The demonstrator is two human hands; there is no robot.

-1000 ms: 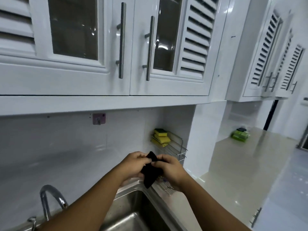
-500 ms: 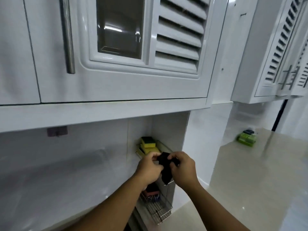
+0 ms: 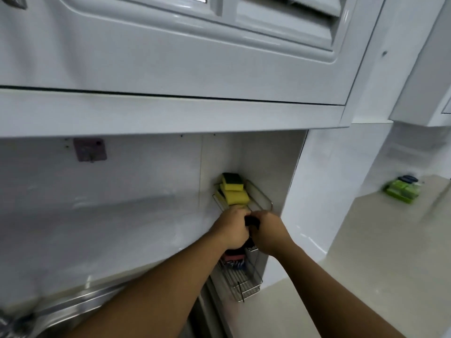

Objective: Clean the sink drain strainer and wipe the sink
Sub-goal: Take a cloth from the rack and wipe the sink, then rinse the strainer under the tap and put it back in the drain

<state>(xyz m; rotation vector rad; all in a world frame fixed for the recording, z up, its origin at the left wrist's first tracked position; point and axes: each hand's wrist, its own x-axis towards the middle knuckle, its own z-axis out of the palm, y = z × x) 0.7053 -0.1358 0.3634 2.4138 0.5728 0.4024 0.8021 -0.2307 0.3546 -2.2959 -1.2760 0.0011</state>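
My left hand (image 3: 231, 228) and my right hand (image 3: 267, 231) are pressed together around a small black cloth (image 3: 251, 220), of which only a bit shows between the fingers. They hold it at the front rail of a wire wall rack (image 3: 261, 198) in the corner, just below yellow-and-green sponges (image 3: 233, 191) stacked on its upper shelf. The steel sink rim (image 3: 80, 303) shows at the lower left. The drain strainer is out of view.
A lower wire basket (image 3: 244, 281) hangs under the hands with a pink and a dark item in it. White upper cabinets (image 3: 170, 57) hang close overhead. A purple wall hook (image 3: 90, 150) is on the backsplash. A green pack (image 3: 402, 191) sits on the right counter.
Both hands moved up and forward with the black cloth, from above the sink corner to the rack's upper shelf. The view closed in on the cabinet and lost most of the sink.
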